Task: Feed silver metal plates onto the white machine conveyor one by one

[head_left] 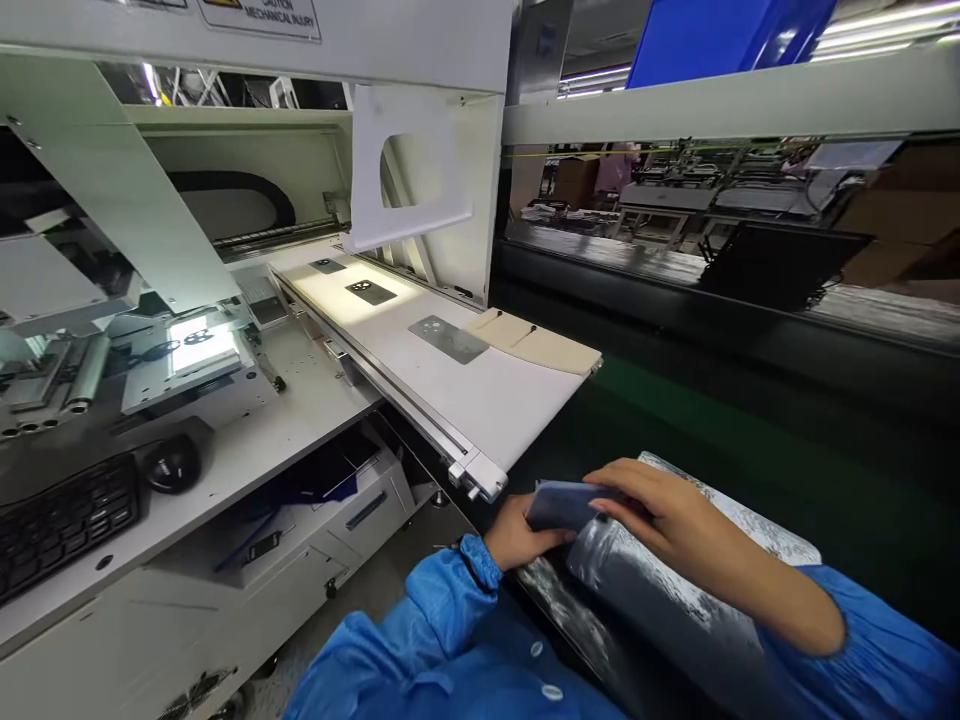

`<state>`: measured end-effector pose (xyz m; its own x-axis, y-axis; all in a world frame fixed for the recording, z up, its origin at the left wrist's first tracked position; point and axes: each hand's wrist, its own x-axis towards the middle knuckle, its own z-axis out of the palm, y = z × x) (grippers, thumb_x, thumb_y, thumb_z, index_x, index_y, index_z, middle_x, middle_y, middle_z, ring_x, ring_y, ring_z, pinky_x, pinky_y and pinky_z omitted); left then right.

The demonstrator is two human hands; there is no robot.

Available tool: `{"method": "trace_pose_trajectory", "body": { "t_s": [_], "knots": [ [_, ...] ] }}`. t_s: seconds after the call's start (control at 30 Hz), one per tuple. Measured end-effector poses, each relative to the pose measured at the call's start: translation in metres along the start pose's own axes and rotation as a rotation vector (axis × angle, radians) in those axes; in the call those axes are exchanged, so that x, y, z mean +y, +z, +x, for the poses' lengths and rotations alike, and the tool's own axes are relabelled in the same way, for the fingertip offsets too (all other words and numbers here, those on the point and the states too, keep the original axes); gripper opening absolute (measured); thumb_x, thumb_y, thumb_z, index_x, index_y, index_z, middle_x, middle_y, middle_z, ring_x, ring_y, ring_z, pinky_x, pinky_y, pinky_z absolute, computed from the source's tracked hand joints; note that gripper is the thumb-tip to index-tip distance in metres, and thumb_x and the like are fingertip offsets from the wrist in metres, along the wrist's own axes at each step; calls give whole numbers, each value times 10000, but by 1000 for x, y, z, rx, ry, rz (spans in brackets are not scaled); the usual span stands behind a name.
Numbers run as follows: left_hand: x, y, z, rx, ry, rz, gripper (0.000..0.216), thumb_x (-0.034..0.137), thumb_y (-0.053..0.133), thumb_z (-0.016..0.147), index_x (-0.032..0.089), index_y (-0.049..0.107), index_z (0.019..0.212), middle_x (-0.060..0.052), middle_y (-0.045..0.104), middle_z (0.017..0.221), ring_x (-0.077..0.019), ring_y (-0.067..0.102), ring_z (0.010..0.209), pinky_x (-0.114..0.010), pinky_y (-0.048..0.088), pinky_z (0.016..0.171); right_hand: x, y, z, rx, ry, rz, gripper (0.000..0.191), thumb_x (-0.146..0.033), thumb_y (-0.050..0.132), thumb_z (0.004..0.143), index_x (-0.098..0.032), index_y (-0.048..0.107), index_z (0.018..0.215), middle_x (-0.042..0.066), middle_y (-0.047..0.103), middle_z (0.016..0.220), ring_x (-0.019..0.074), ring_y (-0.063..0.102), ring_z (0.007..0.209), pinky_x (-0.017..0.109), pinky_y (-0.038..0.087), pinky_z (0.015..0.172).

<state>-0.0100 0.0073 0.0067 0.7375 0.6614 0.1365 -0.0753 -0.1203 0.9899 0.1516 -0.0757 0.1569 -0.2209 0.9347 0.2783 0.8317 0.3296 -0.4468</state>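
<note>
Left hand: the left hand (519, 532) is curled round the near left end of a blue-grey rectangular piece (562, 506), its thumb stretched along the lower edge, gripping it.
Right hand: the right hand (664, 508) comes in from the other side with fingers bent and slightly parted, their tips at the piece's right end; whether they pinch it or merely touch it, I cannot tell.
Blue-grey piece: thin and tilted, between the two hands, just beyond the belt's near end; whether it is one sheet or several is unclear.
Silvery wrapping: a shiny, crinkled silvery wrapping (651, 568) lies below the right hand and forearm.
Conveyor belt: the white conveyor belt (480, 405) carries a grey panel with round holes (461, 346) nearest, a dark panel (379, 292) in the lit stretch, and a small far panel (327, 266) behind it.
Belt edge: a beige plate (559, 350) with two dark knobs sits along the right side, beside the grey panel.
Sleeves: both blue, gathered at the cuffs.
</note>
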Motion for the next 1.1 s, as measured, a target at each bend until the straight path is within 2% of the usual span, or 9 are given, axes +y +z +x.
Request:
{"method": "trace_pose_trajectory", "body": {
  "t_s": [0.2, 0.33, 0.43, 0.5, 0.63, 0.83, 1.1],
  "knots": [
    [17, 5, 2, 69, -59, 26, 325, 261, 731, 688, 104, 701, 971, -111, 738, 942, -217, 663, 852, -349, 509, 836, 1, 12, -6, 131, -143, -120, 186, -219, 394, 971, -205, 578, 946, 40, 634, 851, 138, 610, 707, 252, 487, 604],
    [20, 5, 3, 91, -70, 85, 293, 256, 738, 685, 109, 705, 936, -90, 736, 903, -204, 654, 821, -338, 512, 803, -4, 8, -3, 175, -231, -448, 240, -76, 374, 909, -190, 568, 824, 26, 612, 739, 142, 534, 587, 266, 392, 482],
    [22, 3, 2, 57, -22, 74, 371, 344, 775, 664, 113, 704, 946, -84, 730, 919, -210, 644, 854, -350, 503, 837, -11, 0, 1, 212, -381, -650, 322, 25, 344, 823, -182, 581, 755, 55, 627, 735, 172, 500, 600, 302, 371, 493],
    [24, 0, 0, 21, 4, 48, 470, 383, 800, 634, 114, 692, 1004, -89, 721, 973, -219, 638, 894, -360, 496, 865, -15, -5, 1, 288, -431, -641, 318, 18, 354, 825, -180, 599, 779, 72, 647, 782, 180, 514, 653, 307, 402, 545],
    [25, -6, -2, 1, 20, 39, 627, 411, 832, 576, 109, 659, 1098, -100, 701, 1028, -233, 624, 940, -375, 481, 898, -15, -7, 0, 419, -378, -537, 264, -65, 398, 888, -204, 614, 826, 60, 670, 812, 187, 549, 757, 316, 429, 655],
    [22, -7, 1, 14, 38, 10, 631, 456, 822, 583, 137, 656, 1102, -80, 694, 1029, -234, 613, 960, -382, 459, 922, -10, -4, 2, 471, -359, -527, 187, -93, 460, 891, -191, 600, 817, 50, 684, 802, 189, 562, 776, 321, 406, 694],
    [25, -3, 8, 51, 26, -23, 651, 506, 808, 588, 106, 662, 1081, -85, 693, 991, -224, 618, 909, -377, 469, 891, -15, -12, 4, 495, -336, -519, 161, -113, 455, 902, -196, 582, 849, 36, 705, 844, 196, 595, 856, 341, 390, 777]
  ]
}}
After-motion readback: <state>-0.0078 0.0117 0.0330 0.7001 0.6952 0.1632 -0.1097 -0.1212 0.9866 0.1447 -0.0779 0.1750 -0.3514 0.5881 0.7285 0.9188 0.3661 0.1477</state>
